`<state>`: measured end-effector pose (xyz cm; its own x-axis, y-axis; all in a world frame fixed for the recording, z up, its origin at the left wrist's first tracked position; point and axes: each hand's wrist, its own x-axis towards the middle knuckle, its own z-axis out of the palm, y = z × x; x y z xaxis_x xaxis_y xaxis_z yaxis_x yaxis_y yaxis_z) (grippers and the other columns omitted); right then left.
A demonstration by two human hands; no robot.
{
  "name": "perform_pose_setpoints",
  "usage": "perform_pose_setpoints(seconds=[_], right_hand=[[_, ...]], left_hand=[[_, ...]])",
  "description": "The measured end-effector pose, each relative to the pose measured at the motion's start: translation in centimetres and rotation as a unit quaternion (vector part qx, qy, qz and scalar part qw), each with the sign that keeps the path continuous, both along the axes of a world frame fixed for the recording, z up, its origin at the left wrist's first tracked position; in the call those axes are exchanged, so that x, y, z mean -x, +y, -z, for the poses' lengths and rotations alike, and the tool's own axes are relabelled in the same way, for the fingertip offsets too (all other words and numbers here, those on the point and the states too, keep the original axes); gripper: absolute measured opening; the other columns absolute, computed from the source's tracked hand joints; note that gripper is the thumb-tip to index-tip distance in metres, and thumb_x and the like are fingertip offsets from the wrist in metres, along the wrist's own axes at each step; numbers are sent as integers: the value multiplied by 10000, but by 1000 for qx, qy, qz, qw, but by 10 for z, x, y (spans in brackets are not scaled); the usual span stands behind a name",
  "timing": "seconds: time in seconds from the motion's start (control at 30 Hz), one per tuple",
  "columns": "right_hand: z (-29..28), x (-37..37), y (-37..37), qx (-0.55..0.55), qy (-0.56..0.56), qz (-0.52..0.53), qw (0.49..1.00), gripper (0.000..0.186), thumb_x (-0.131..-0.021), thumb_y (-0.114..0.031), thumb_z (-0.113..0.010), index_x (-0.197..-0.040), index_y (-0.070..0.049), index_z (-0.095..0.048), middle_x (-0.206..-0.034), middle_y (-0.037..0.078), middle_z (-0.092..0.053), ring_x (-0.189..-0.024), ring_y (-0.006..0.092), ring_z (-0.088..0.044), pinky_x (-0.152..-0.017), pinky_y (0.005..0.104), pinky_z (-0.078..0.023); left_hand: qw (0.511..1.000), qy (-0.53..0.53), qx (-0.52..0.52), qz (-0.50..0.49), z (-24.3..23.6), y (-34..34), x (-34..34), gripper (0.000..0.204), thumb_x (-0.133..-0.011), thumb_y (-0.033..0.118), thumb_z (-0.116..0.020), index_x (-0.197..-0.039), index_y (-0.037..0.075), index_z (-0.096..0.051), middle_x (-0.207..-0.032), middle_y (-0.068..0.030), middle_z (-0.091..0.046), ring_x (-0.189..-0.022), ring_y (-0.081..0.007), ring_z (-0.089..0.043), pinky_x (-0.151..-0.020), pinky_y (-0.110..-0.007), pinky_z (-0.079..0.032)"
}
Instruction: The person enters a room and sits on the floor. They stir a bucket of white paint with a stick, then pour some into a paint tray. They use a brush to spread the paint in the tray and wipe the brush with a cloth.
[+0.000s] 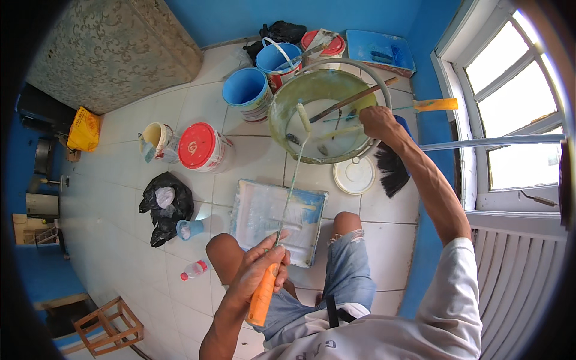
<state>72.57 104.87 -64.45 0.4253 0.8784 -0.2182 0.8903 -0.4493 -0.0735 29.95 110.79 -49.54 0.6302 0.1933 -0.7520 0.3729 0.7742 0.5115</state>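
Note:
My left hand (255, 270) is wrapped round the orange handle of a mini paint roller (262, 300). Its long thin rod reaches forward, and the pale roller head lies over the large olive-green bucket (285, 99). Whitish liquid fills the bottom of that bucket, with a brown stick (336, 109) leaning in it. At the bucket's right rim, beside the raised bail, my right hand (378, 124) is closed in a fist; a pale strip extends from it over the liquid, its kind unclear. Between my knees and the bucket lies a paint-smeared tray (255, 207).
Left of the bucket stand a blue-lined pail (246, 87), a red-lidded pail (201, 147) and a cream pail (158, 137). A white lid (354, 176) and black-bristled brush (391, 171) lie right. Near my left knee are a black bag (165, 204), blue cup (189, 229) and bottle (194, 270).

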Motion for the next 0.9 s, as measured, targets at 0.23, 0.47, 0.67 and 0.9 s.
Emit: perform_pose_setpoints(seconds=[0.23,0.47,0.67,0.9], right_hand=[[-19,8,-55,-88,35,104,990,346,-794,31,-551,-1055,-88,-743,-889,194,-714,-891,375,-700,-771,466,-545],[-16,22,-77,-159,12,109,981,447,-797,36,-547,-1173,-122,-732,-1016,170,-711,-905,360,-699,-775,461,-549],[-12,43,-57,-196,-21,41,980,419,-851,-16,-579,-1229,-145,-705,-1022,126,-674,-907,319,-700,-753,423,-564],[19,41,-45,-136,-56,-48,988,361,-870,-31,-570,-1197,-108,-701,-977,110,-639,-850,309,-698,-720,425,-562]], left_hand=[[999,-22,14,26,-9,22,10,494,-1029,249,-568,-1443,14,-435,-925,-94,-599,-529,-105,-567,-434,-217,-473],[997,-1,-36,62,-21,39,11,609,-1005,271,-582,-1499,-9,-364,-915,-113,-617,-496,-101,-531,-420,-210,-439],[992,7,-68,109,-37,61,2,671,-1029,257,-560,-1564,-7,-254,-917,-103,-597,-539,-87,-541,-439,-208,-449],[993,9,-58,105,-39,74,4,698,-1015,271,-579,-1556,-29,-256,-918,-96,-599,-529,-81,-524,-436,-217,-430]])
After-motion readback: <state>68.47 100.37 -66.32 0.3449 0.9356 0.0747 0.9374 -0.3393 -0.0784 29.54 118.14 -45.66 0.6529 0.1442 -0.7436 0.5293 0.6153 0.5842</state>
